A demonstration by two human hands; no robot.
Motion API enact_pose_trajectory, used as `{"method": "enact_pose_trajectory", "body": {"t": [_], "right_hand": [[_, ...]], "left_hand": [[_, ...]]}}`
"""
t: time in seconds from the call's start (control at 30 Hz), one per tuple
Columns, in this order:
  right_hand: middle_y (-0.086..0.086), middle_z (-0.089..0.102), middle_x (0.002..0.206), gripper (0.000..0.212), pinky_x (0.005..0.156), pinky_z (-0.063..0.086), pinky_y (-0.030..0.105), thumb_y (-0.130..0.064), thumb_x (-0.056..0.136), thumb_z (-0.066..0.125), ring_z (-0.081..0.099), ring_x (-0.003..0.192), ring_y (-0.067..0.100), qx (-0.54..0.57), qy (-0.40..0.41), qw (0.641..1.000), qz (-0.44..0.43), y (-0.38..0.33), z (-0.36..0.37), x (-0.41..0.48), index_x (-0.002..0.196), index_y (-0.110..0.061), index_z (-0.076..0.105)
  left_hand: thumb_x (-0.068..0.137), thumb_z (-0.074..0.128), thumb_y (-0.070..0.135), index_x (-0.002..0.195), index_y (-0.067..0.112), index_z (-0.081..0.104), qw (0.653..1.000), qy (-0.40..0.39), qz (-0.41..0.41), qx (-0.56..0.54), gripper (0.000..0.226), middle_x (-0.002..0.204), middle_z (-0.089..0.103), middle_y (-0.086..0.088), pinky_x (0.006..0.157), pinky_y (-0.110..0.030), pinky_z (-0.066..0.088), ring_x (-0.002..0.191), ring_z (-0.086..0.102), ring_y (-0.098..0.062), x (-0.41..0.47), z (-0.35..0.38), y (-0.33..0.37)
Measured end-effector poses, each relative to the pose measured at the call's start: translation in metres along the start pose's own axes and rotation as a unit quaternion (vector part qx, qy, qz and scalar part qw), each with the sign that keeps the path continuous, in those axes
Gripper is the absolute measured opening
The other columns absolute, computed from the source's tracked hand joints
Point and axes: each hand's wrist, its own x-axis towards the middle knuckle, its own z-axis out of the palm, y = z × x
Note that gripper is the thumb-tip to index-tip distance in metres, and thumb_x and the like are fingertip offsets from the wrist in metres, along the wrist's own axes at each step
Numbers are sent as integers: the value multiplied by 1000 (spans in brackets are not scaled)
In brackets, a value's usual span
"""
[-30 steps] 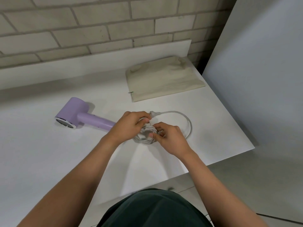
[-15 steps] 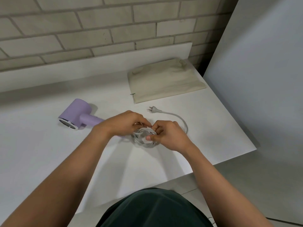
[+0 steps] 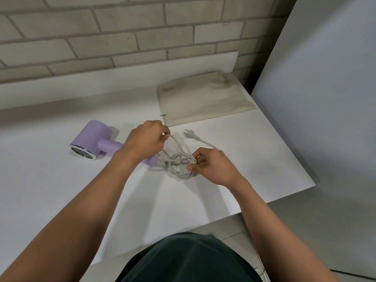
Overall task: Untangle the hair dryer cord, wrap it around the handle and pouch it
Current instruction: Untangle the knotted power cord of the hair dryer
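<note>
the hair dryer (image 3: pixel 91 139) is lilac and lies on its side on the white bench (image 3: pixel 61 190), in the left half and nearer the far edge than the near one. its chrome-ringed barrel end faces the near left. its handle (image 3: pixel 109 145) runs toward the middle of the bench and passes under the left wrist, so only its two ends show.

the white cord (image 3: pixel 182 165) leaves the end of the handle and bunches straight away into a tangled coil of several turns, lying about mid-bench. the left grip (image 3: pixel 145 141) has its fingers curled around one strand of the cord, which it holds above the bench. that strand arcs from the fingers down into the coil. the right grip (image 3: pixel 213 165) pinches the right side of the coil between thumb and curled fingers, with the thumb tip pressed on the turns. the two grips are close, with the coil between them.

another strand of the cord passes behind the right grip to the plug (image 3: pixel 190 133). the plug lies flat on the bench just beyond the coil, its prongs pointing to the far left.

the pouch (image 3: pixel 203 98) is beige cloth and lies flat at the far right corner of the bench, apart from the plug and reaching up to the white upstand (image 3: pixel 101 82) along the far edge. a brick wall (image 3: pixel 122 27) rises behind the upstand, and a pale grey panel (image 3: pixel 325 88) stands off the right edge.
</note>
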Motion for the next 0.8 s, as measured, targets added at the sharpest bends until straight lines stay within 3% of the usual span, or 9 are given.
{"method": "enact_pose_trajectory", "body": {"t": [0.13, 0.27, 0.3, 0.4, 0.47, 0.6, 0.7, 0.8], "right_hand": [[-4, 78, 76, 20, 73, 52, 26, -28, 84, 85, 75, 75, 10, 63, 7, 998, -2, -4, -4, 3, 87, -18, 69], [-1, 78, 76, 24, 88, 59, 42, -27, 80, 88, 77, 76, 16, 79, -12, 997, -2, -4, -4, 5, 88, -14, 70], [0, 78, 77, 25, 89, 59, 44, -27, 80, 88, 77, 76, 18, 85, -14, 996, -3, -4, -4, 5, 88, -13, 70], [1, 79, 77, 27, 90, 59, 46, -26, 80, 89, 78, 75, 18, 95, -19, 995, 3, -2, -5, 2, 89, -11, 69], [1, 79, 80, 28, 91, 59, 45, -29, 80, 89, 78, 75, 17, 108, -11, 994, 12, 0, -4, 1, 90, -12, 69], [-5, 77, 93, 25, 87, 58, 36, -42, 81, 86, 76, 86, 13, 80, 17, 997, 2, 0, -7, 4, 93, -29, 67], [-4, 78, 96, 23, 92, 58, 40, -42, 89, 79, 77, 84, 13, 107, 12, 994, -8, 1, -12, 4, 101, -25, 68], [-3, 78, 88, 24, 87, 57, 36, -38, 88, 81, 75, 81, 11, 142, 24, 989, -16, -5, -13, 3, 97, -20, 70]], "left_hand": [[100, 53, 14, 134, 27, 60, 999, -30, -40, 8, 38, 123, 62, -4, 79, -42, 52, 113, 60, -32, -4, 9, -1], [97, 62, 14, 149, 36, 47, 985, -102, 136, 34, 58, 153, 46, 6, 105, -40, 45, 139, 41, -21, -4, 9, 8], [97, 60, 17, 145, 40, 52, 978, -125, 162, 28, 54, 151, 49, 12, 105, -38, 46, 138, 43, -17, -4, 7, 11], [98, 52, 28, 121, 47, 66, 970, -181, 160, 38, 33, 114, 67, 18, 83, -42, 54, 109, 61, -15, -2, -1, 15], [100, 49, 31, 118, 45, 69, 975, -158, 147, 43, 30, 112, 68, 18, 80, -40, 53, 105, 61, -15, -1, -7, 16], [101, 48, 18, 130, 36, 64, 991, -12, 112, 73, 38, 122, 68, 7, 81, -43, 54, 105, 66, -30, -2, -1, 12], [95, 53, 2, 130, 26, 65, 995, 67, 45, 51, 44, 114, 71, -2, 77, -45, 54, 97, 68, -38, -2, 4, 7], [98, 52, 4, 131, 23, 64, 997, 71, 0, 27, 40, 113, 71, -6, 79, -45, 52, 100, 66, -39, 2, 7, 2]]}}
